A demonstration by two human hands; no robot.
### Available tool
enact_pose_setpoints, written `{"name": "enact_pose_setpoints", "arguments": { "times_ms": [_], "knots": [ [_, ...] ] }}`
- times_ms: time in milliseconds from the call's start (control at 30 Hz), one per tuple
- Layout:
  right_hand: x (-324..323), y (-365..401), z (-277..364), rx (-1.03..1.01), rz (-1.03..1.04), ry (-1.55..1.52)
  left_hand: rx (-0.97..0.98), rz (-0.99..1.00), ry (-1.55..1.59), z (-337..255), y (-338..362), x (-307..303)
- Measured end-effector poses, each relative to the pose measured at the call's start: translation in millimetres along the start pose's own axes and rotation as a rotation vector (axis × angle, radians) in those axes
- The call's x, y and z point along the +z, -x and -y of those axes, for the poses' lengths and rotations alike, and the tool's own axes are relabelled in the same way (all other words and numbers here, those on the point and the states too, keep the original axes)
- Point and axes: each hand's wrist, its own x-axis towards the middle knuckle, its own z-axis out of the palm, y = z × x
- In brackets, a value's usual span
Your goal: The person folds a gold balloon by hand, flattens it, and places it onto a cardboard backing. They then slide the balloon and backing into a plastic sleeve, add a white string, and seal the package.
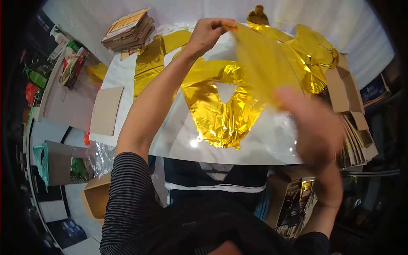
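My left hand pinches the top corner of a flat strip of gold foil, held up over the white marbled table. At the strip's lower end is my right hand, smeared by motion; its thumb overlaps the foil, and its grip cannot be made out. Below, on the table, lies a crinkled gold foil shape with a hole in its middle, which looks like a deflated foil balloon. A flat gold foil piece lies behind my left forearm. More crumpled gold foil lies at the right back.
A stack of printed cardboard pieces sits at the back left. A brown card sheet lies on the left edge. Cardboard boxes and folded cartons crowd the right side. An open carton stands low at left.
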Motion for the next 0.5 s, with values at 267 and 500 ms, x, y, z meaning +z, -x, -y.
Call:
{"name": "enact_pose_setpoints", "arguments": {
  "times_ms": [267, 500],
  "knots": [
    [137, 87, 23, -0.045, 0.153, -0.001, -0.603, -0.031, 0.095, 34, 52, -26],
    [149, 92, 28, 0.009, 0.179, 0.034, -0.414, -0.078, -0.163, 60, 51, -29]
  ]
}}
